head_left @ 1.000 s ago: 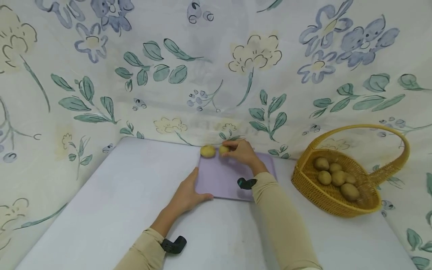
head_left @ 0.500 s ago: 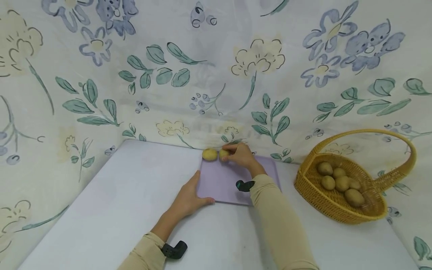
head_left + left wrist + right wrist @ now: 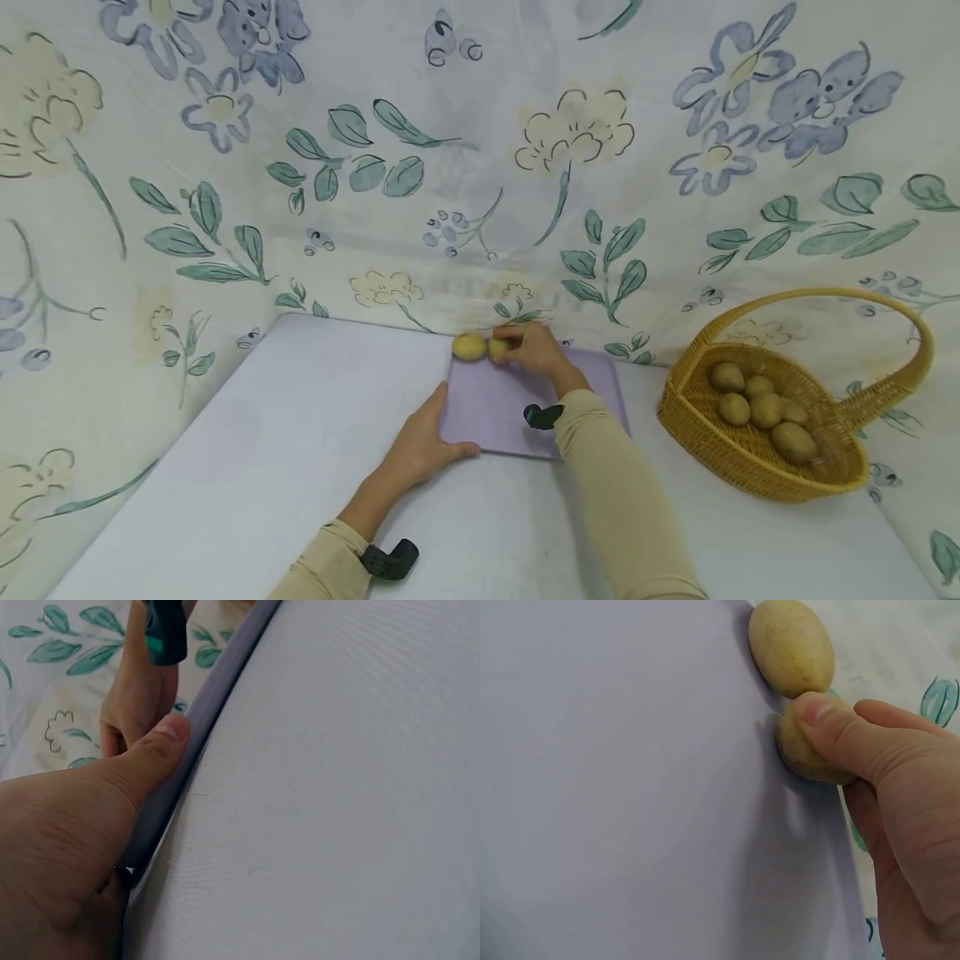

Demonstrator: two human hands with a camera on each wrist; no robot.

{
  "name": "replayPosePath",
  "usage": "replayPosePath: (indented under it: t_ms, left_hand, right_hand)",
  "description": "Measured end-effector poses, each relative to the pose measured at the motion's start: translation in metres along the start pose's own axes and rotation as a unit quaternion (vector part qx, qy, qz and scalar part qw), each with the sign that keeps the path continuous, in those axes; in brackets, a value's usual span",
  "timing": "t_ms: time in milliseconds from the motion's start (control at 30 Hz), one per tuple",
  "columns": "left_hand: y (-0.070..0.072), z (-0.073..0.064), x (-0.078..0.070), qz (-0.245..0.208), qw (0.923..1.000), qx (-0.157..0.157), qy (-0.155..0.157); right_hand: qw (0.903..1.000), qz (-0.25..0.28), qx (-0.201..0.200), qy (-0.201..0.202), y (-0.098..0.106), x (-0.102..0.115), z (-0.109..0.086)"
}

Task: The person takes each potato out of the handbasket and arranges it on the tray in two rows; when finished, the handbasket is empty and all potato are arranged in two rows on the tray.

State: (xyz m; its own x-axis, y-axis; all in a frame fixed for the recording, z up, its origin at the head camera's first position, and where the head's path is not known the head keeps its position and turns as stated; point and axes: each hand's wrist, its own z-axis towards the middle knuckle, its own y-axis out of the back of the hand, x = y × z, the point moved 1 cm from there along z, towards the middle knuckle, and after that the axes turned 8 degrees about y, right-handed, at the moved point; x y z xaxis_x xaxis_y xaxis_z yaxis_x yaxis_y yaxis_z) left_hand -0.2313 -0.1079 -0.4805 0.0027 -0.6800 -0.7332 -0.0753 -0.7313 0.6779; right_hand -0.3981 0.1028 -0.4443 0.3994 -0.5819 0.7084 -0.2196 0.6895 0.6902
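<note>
At the back left corner of a lilac tray (image 3: 495, 417) lies a pale yellow potato (image 3: 469, 347). My right hand (image 3: 536, 350) pinches a second potato (image 3: 810, 746) between thumb and fingers beside it, at the tray's back edge. In the right wrist view the two potatoes appear to touch end to end. My left hand (image 3: 420, 442) rests around the tray's front left corner, with fingers straight along the left side and the thumb along the front edge. Up close in the left wrist view, the thumb (image 3: 161, 746) lies against the tray's rim; the other fingers are hidden.
A wicker basket (image 3: 731, 467) with a tall handle stands to the right of the tray, holding several potatoes (image 3: 767, 411). The white table (image 3: 315, 417) backs onto a floral cloth (image 3: 480, 167).
The potato in my right hand has shifted slightly left, closing the gap to the other potato. My left hand stays at the tray corner. The head view has tilted a little.
</note>
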Motion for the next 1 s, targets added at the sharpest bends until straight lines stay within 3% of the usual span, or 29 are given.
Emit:
replayPosePath:
  t_ms: [567, 1000]
  left_hand:
    - [0.001, 0.0019, 0.0018, 0.009, 0.9999, -0.006, -0.004]
    - [-0.0021, 0.0008, 0.0012, 0.008, 1.0, -0.005, -0.001]
  right_hand:
    - [0.9991, -0.036, 0.006, 0.022, -0.0036, 0.0003, 0.0041]
    - [0.9995, -0.022, -0.004, 0.023, -0.0037, -0.0021, -0.0002]
